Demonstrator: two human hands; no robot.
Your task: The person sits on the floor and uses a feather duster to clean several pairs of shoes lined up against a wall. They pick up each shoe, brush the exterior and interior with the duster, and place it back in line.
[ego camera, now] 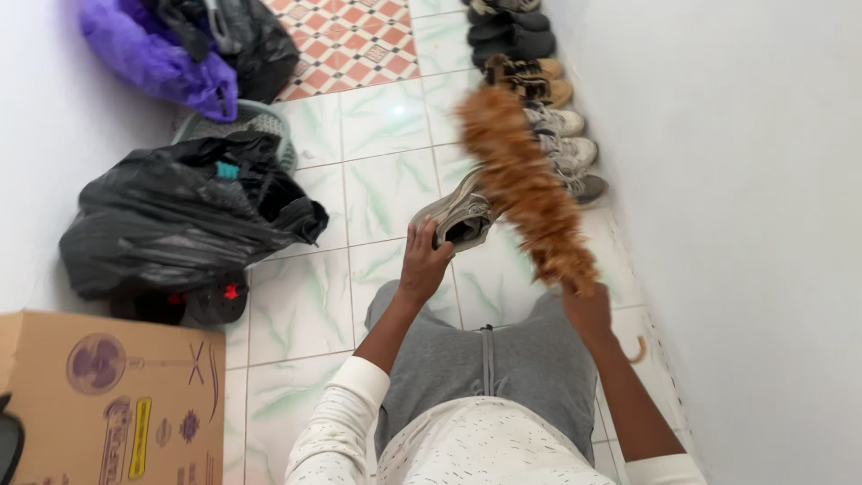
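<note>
My left hand [422,260] grips a grey sneaker [460,216] by its heel end, holding it up above the tiled floor [377,153] with its opening facing me. In my right hand [585,305] is a fluffy orange-brown feather duster [525,184]; its brush slants up and away from the hand and lies against the sneaker's right side. The duster's handle is hidden in my fist, and a small hooked end [639,348] shows below my wrist.
A row of shoes [539,90] lines the white wall [718,224] on the right. At left sit a full black rubbish bag [171,220], a basket with purple and black bags [180,54], and a cardboard box [108,404]. A red patterned tile area [350,40] lies farther back.
</note>
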